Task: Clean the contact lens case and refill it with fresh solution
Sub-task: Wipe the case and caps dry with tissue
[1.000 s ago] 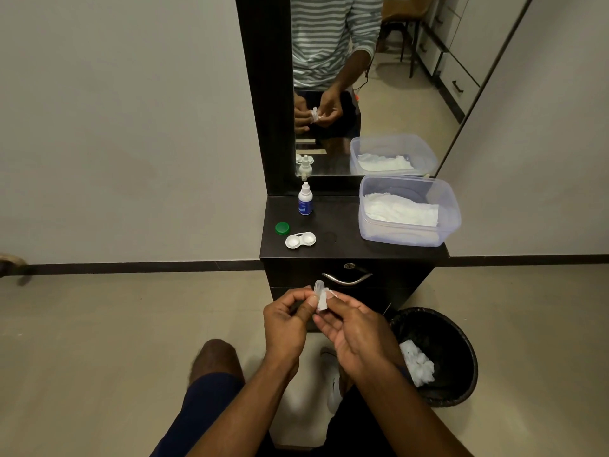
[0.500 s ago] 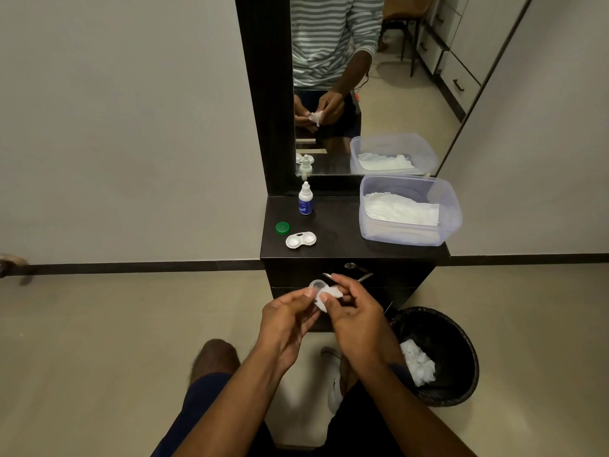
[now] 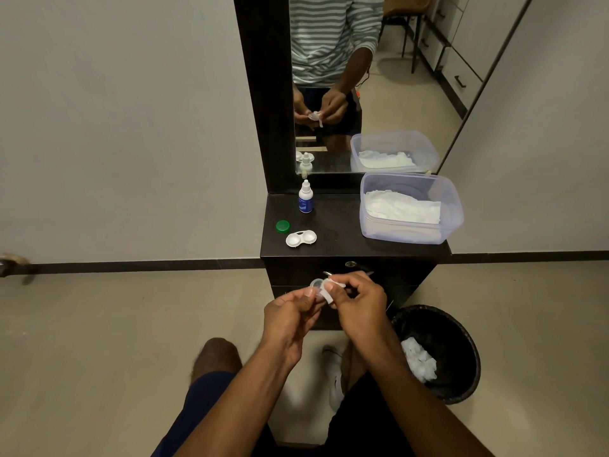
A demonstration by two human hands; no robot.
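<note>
Two hands are meeting near the dark cabinet's (image 3: 356, 249) front: the left hand (image 3: 290, 316) is pinching a small clear plastic cap (image 3: 317, 285), while the right hand (image 3: 361, 301) is gripping a white tissue scrap (image 3: 330, 290) against it. Farther off, the white lens case (image 3: 301, 238) is lying open beside a green cap (image 3: 282, 226) and a blue-labelled dropper bottle (image 3: 305, 201), its writing unreadable. A clear tub (image 3: 412, 225) is holding white tissues.

left hand (image 3: 290, 313): pinches clear cap (image 3: 317, 285)
right hand (image 3: 359, 301): presses tissue (image 3: 329, 291) into cap
lens case (image 3: 301, 239): on dresser (image 3: 346, 245), below solution bottle (image 3: 305, 201)
</note>
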